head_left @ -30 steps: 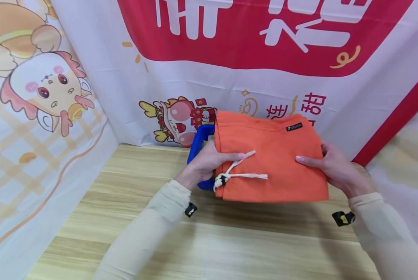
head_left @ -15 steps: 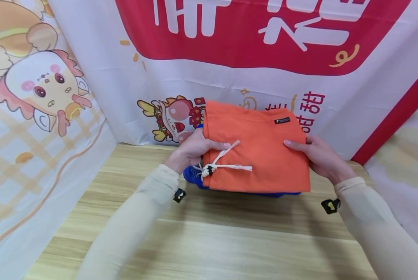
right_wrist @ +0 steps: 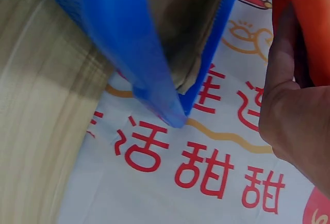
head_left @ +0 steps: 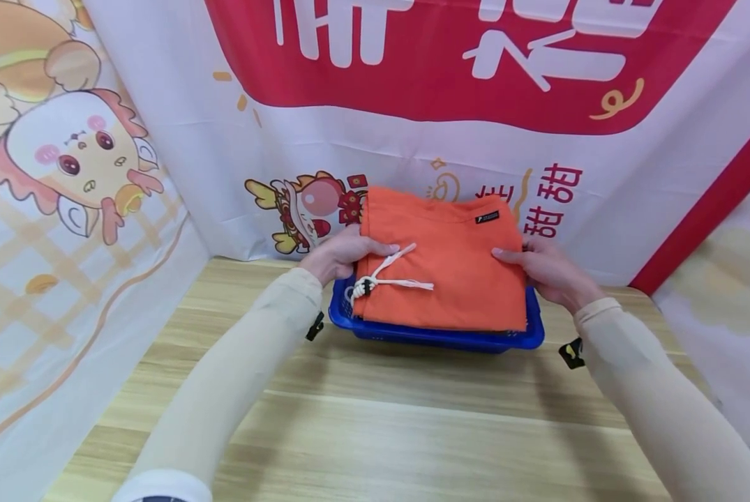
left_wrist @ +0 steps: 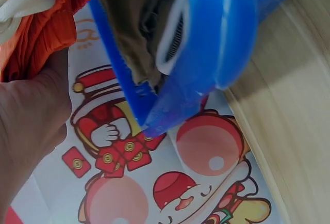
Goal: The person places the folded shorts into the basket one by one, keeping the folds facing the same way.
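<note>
Folded orange shorts [head_left: 444, 275] with a knotted white drawstring [head_left: 365, 284] and a small black label lie flat over a blue plastic basket [head_left: 444, 337]. My left hand [head_left: 345, 251] pinches their left side, thumb on top. On the opposite side my right hand [head_left: 552, 268] grips the edge, its thumb also above the fabric. Both wrist views show the shorts held above the basket's rim, apart from it. Inside the basket is brown fabric [left_wrist: 124, 25], seen in the left wrist view with a white-edged piece [left_wrist: 172, 41] beside it. The shorts hide most of the contents.
The basket stands on a wooden table [head_left: 375, 432] near its back edge. Behind it hangs a white and red printed cloth [head_left: 450, 153]. Another printed cloth [head_left: 180, 188] borders the left, and a red strip [head_left: 695, 216] runs down at the right.
Both hands have carried the shorts left and slightly away from me, from the basket's right side to over it. More of the basket's front rim shows now.
</note>
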The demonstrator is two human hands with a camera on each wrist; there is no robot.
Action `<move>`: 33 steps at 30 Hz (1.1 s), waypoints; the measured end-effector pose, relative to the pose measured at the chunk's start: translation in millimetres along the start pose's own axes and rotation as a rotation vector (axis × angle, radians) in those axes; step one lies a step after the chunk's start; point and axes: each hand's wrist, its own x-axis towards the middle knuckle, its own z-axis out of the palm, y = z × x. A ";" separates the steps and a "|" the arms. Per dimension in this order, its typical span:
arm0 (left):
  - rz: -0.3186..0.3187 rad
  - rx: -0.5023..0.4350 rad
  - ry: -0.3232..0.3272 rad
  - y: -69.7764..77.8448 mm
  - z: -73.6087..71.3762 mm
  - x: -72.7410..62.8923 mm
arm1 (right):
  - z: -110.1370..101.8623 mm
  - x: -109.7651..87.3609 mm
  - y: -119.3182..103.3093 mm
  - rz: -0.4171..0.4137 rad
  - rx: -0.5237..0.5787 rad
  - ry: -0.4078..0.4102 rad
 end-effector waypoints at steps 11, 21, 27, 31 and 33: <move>-0.088 0.074 0.040 -4.4 4.9 22.8 | 1.0 13.7 16.5 0.123 -0.045 0.049; -0.177 0.141 0.129 -11.1 9.4 37.3 | 4.8 27.3 31.1 0.149 -0.172 0.075; -0.178 0.237 0.186 -13.8 11.2 41.7 | 9.6 31.9 34.4 0.105 -0.360 0.139; -0.182 0.392 0.264 -15.4 10.9 41.7 | 12.3 34.0 35.7 0.078 -0.539 0.197; -0.179 0.468 0.302 -17.4 11.3 42.0 | 12.2 35.4 36.3 0.074 -0.600 0.208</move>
